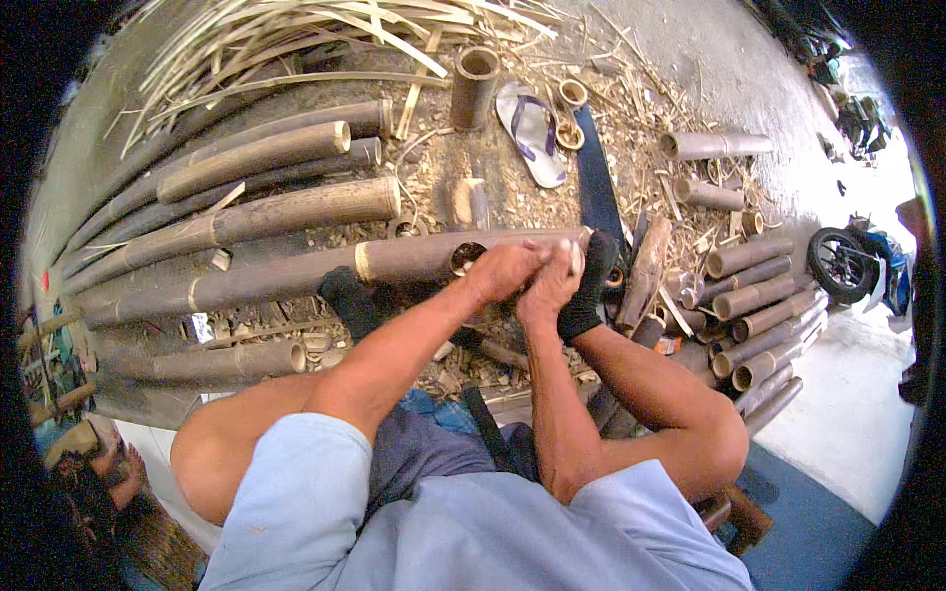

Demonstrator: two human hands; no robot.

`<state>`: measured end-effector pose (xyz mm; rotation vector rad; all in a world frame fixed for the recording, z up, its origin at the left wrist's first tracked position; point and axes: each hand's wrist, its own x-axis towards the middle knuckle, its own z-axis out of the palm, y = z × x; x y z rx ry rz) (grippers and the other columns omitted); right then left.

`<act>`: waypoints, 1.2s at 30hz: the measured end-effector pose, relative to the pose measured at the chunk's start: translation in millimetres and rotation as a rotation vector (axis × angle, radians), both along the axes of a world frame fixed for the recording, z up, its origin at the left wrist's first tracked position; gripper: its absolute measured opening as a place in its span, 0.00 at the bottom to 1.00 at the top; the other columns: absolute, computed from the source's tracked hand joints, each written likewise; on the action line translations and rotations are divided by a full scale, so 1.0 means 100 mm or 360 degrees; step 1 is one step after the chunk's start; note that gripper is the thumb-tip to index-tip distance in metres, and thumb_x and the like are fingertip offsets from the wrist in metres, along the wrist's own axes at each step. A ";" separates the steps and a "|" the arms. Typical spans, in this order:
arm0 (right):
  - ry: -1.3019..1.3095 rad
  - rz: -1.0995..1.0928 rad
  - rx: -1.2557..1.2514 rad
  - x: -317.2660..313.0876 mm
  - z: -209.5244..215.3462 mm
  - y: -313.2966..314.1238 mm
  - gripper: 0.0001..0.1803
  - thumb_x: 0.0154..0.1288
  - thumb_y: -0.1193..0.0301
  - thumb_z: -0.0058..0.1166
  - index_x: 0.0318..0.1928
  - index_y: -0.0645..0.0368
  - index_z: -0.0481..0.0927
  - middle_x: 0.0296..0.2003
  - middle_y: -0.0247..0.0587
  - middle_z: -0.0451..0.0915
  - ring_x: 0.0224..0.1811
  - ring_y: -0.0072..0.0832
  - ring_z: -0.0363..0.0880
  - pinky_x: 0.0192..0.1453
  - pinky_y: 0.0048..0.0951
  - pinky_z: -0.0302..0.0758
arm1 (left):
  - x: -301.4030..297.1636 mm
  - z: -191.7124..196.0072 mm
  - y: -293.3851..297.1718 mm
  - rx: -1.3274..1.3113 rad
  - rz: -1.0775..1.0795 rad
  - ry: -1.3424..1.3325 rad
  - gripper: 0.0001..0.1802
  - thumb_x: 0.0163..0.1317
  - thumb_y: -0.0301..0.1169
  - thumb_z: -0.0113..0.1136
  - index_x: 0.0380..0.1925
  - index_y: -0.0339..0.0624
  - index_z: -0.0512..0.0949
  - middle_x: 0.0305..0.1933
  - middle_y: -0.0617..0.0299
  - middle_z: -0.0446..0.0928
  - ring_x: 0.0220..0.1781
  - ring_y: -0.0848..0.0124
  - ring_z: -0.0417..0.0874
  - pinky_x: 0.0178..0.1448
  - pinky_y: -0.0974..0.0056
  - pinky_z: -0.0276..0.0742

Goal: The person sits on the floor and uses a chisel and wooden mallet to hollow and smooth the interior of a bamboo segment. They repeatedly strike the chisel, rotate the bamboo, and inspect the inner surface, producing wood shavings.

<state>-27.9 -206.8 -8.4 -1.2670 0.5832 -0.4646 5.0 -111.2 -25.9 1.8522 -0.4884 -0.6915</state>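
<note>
A long brown bamboo pole (261,281) lies across in front of me. A round hole (467,258) is cut in its side toward the right end. Just right of that hole, my left hand (507,272) is closed, its fingers against my right hand (550,289). The right hand is also closed, over the pole's near side by its right end. A pale rounded piece (577,258) shows at the right hand's fingers; its kind is hidden. My right foot in a black sock (588,295) presses by the pole's end, and the left sock (353,303) sits under its middle.
More bamboo poles (296,212) lie beyond at the left. Pale bamboo strips (296,44) are heaped at the back. A flip-flop (532,133) and an upright bamboo tube (475,91) stand among shavings. Cut tubes (751,258) are stacked right, near a wheel (841,266).
</note>
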 end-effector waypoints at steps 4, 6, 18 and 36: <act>0.0011 -0.0124 0.0370 0.16 -0.02 0.00 0.12 0.71 0.65 0.57 0.46 0.62 0.76 0.33 0.34 0.78 0.35 0.24 0.76 0.40 0.29 0.76 | 0.03 0.06 -0.01 -0.0117 0.0289 -0.0083 0.41 0.74 0.66 0.33 0.57 0.41 0.78 0.53 0.37 0.81 0.57 0.40 0.81 0.60 0.49 0.75; -0.0029 0.0031 0.0230 0.46 0.04 0.08 0.12 0.71 0.65 0.57 0.45 0.61 0.78 0.33 0.34 0.78 0.34 0.24 0.76 0.40 0.29 0.75 | 0.22 0.14 0.10 0.0023 0.0326 0.0092 0.47 0.72 0.70 0.30 0.58 0.36 0.77 0.56 0.37 0.80 0.63 0.45 0.79 0.65 0.52 0.72; 0.0250 0.1755 -0.0090 1.29 0.20 0.80 0.14 0.62 0.60 0.62 0.29 0.58 0.78 0.25 0.37 0.81 0.25 0.26 0.77 0.31 0.31 0.75 | -0.08 -0.04 0.50 -0.0209 0.1595 -0.0117 0.34 0.79 0.56 0.35 0.60 0.35 0.73 0.55 0.43 0.78 0.54 0.45 0.80 0.60 0.50 0.73; 0.0196 0.0583 0.0233 1.45 0.61 -0.75 0.18 0.67 0.54 0.58 0.45 0.54 0.75 0.31 0.41 0.80 0.32 0.36 0.82 0.37 0.38 0.80 | -0.16 0.26 1.11 0.0699 0.1007 -0.0463 0.34 0.62 0.60 0.61 0.51 0.40 0.80 0.51 0.49 0.79 0.58 0.49 0.77 0.64 0.48 0.68</act>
